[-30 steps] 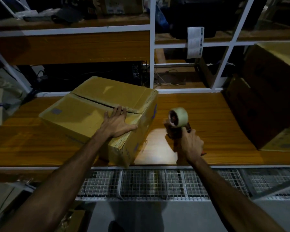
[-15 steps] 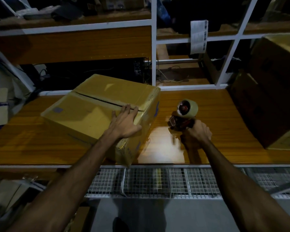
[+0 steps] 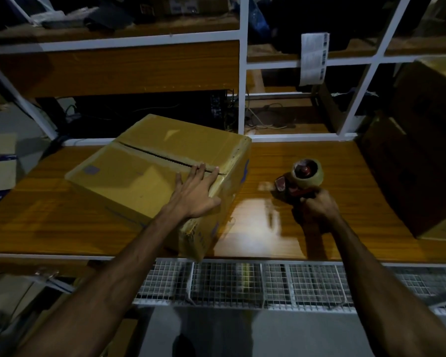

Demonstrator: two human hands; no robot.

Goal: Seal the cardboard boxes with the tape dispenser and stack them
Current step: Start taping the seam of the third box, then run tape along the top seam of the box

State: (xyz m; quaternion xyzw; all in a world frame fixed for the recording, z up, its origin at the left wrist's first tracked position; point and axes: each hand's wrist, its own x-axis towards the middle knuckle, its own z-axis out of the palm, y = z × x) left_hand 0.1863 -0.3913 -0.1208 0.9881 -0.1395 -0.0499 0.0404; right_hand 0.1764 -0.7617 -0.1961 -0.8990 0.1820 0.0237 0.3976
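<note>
The left hand (image 3: 195, 194) lies flat, fingers straight, on the box (image 3: 150, 176) at its open top seam, while the right hand (image 3: 319, 208) grips the tape dispenser (image 3: 303, 180) beside the box above the wooden shelf (image 3: 307, 240).

Matt cardboard box (image 3: 150, 176); glossy wood-grain shelf (image 3: 268, 222) at its three o'clock; white wire mesh (image 3: 242, 282) at six.

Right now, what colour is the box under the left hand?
Yellowish-brown cardboard box, with small blue markings on its side; seen in the head view.
</note>
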